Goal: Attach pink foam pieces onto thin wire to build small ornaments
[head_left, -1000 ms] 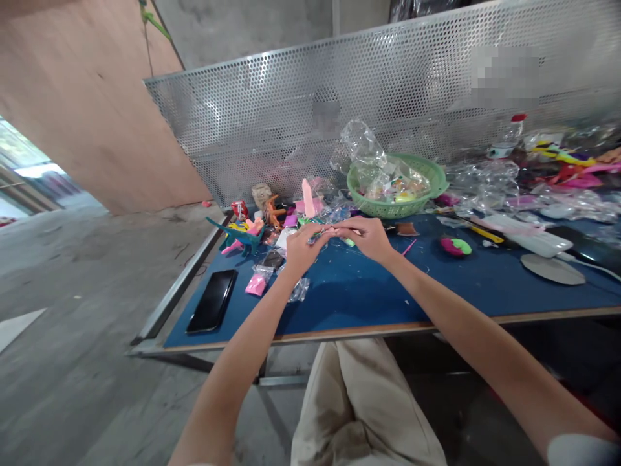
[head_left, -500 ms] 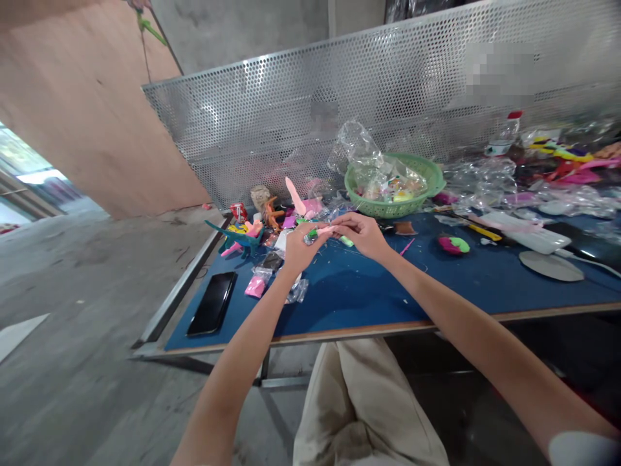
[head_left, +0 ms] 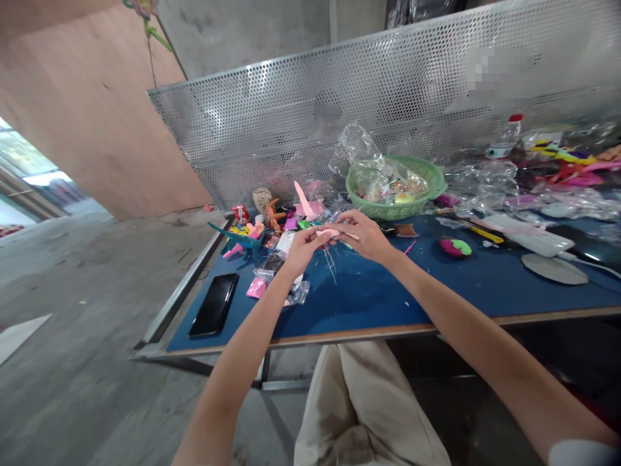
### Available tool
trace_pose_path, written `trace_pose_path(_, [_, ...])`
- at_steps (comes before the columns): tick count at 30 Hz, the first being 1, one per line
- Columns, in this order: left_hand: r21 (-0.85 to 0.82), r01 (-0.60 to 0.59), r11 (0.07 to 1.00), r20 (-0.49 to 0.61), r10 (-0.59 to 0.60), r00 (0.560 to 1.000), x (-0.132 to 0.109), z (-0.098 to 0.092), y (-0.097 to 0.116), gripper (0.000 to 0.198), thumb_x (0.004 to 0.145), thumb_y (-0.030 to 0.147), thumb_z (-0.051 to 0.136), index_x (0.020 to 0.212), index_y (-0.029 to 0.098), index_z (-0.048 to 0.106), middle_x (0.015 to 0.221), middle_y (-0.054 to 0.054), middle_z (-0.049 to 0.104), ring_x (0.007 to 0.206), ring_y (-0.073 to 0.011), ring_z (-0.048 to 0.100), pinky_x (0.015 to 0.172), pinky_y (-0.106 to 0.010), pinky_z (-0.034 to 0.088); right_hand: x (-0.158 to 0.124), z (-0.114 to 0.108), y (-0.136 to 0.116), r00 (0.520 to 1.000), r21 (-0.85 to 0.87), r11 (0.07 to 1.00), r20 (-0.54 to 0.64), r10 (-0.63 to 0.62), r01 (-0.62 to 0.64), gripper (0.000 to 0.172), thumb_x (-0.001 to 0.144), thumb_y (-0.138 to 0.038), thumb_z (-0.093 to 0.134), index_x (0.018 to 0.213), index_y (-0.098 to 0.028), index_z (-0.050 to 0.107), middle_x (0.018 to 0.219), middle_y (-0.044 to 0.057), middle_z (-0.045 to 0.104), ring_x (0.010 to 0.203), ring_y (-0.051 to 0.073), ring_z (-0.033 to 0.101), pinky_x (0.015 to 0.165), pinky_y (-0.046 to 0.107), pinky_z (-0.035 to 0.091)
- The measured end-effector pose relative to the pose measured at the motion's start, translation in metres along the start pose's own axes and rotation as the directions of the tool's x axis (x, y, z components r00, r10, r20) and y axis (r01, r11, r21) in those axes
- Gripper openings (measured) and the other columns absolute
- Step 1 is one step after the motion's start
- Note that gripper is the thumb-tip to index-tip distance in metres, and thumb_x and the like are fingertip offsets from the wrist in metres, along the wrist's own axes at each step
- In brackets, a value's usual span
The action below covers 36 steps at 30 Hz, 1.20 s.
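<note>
Above the blue table, my left hand [head_left: 301,251] is closed, pinching one end of a small pale pink strip [head_left: 328,233] that looks like modelling clay. My right hand [head_left: 367,238] is closed on the other end, its fingers bent over it and partly hiding it. Thin, clear strands [head_left: 330,265] hang beneath the fingers. A tall pink clay piece [head_left: 304,199] stands behind the hands, and a green lump [head_left: 305,224] lies just beyond my left fingers. Pink clay in a clear packet [head_left: 257,287] lies left of my left wrist.
A black phone [head_left: 213,304] lies at the table's left front. Teal, yellow and orange clay figures [head_left: 245,243] stand behind it. A green basket [head_left: 395,208] holds plastic bags. Rightward are a magenta-green lump [head_left: 455,247], a yellow-handled knife [head_left: 486,234] and a grey disc [head_left: 554,268]. Perforated metal [head_left: 272,129] rises behind.
The pink strip has turned between my fingers, and more of it shows toward my right hand. Clear strands now show below the hands. The view has shifted slightly.
</note>
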<state>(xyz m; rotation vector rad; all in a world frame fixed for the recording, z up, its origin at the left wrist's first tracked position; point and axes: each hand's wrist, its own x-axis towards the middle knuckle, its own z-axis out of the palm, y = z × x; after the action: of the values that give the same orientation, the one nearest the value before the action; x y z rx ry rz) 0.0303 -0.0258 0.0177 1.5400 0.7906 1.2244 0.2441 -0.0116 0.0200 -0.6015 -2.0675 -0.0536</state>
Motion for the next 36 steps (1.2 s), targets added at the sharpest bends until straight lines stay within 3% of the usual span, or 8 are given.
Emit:
trace_pose_path(5, [-0.085,0.1,0.991,0.002,-0.1,0.995,-0.001,0.006,0.004,0.072,0.076,0.054,0.086,0.136,0.019,0.068,0.083,-0.004,0.076,0.077,-0.0192,0.075,0.063,-0.025,0.051,0.0,0.0,0.0,1.0,0.025,1.0,-0.002,-0.006,0.006,0.027,0.104,-0.035,0.059,0.124,-0.037,0.077,0.116,0.007,0.071,0.102,0.023,0.066,0.088,0.041,0.058])
trace_pose_path(10, [-0.094,0.11,0.989,-0.064,-0.116,0.991,-0.001,0.01,0.002,0.071,0.074,0.056,0.087,0.131,0.016,0.071,0.069,-0.001,0.07,0.059,-0.0122,0.063,0.054,-0.023,0.042,0.0,0.003,-0.001,0.999,0.106,0.994,-0.032,0.009,-0.005,0.029,0.101,-0.038,0.065,0.127,-0.034,0.076,0.121,0.008,0.072,0.112,0.025,0.068,0.095,0.045,0.059])
trace_pose_path(15, [-0.107,0.129,0.986,-0.078,-0.138,0.987,-0.001,0.011,0.0,0.074,0.069,0.051,0.091,0.129,0.013,0.072,0.062,0.002,0.066,0.055,-0.0092,0.058,0.055,-0.022,0.042,-0.002,0.006,-0.001,0.997,0.107,0.994,-0.067,0.029,-0.022,0.019,0.099,-0.042,0.067,0.108,-0.033,0.082,0.11,0.005,0.078,0.101,0.024,0.071,0.094,0.045,0.059])
trace_pose_path(20, [-0.134,0.123,0.983,-0.085,-0.135,0.987,-0.002,0.012,0.002,0.075,0.071,0.054,0.09,0.132,0.015,0.071,0.065,0.002,0.069,0.058,-0.0106,0.062,0.055,-0.022,0.043,-0.002,0.006,-0.003,0.995,0.097,0.994,-0.076,0.062,-0.055,0.026,0.096,-0.045,0.071,0.117,-0.033,0.08,0.113,0.006,0.079,0.102,0.025,0.071,0.094,0.047,0.058])
trace_pose_path(26, [-0.151,0.1,0.983,-0.086,-0.114,0.99,0.0,0.012,-0.002,0.069,0.075,0.067,0.081,0.121,0.016,0.075,0.092,-0.006,0.078,0.062,-0.0117,0.068,0.057,-0.024,0.05,0.001,0.004,-0.006,0.989,0.142,0.987,-0.11,0.094,-0.078,0.023,0.099,-0.044,0.067,0.11,-0.032,0.083,0.109,0.006,0.08,0.1,0.025,0.073,0.095,0.046,0.058])
trace_pose_path(31, [-0.12,0.083,0.989,-0.123,-0.098,0.988,0.001,0.011,-0.004,0.066,0.074,0.067,0.082,0.117,0.017,0.077,0.097,-0.007,0.078,0.062,-0.0117,0.069,0.057,-0.024,0.05,0.002,0.006,-0.007,0.976,0.299,0.932,-0.012,0.219,-0.205,0.029,0.1,-0.046,0.063,0.119,-0.031,0.08,0.122,0.008,0.077,0.112,0.024,0.072,0.095,0.042,0.06])
trace_pose_path(36, [-0.049,0.072,0.996,-0.052,-0.074,0.996,-0.001,0.011,-0.003,0.07,0.078,0.068,0.078,0.126,0.016,0.074,0.095,-0.008,0.079,0.063,-0.0154,0.071,0.058,-0.027,0.054,0.004,0.007,-0.005,0.983,0.367,0.913,0.034,0.179,-0.178,0.028,0.095,-0.05,0.071,0.111,-0.028,0.082,0.118,0.008,0.077,0.11,0.024,0.073,0.101,0.044,0.058])
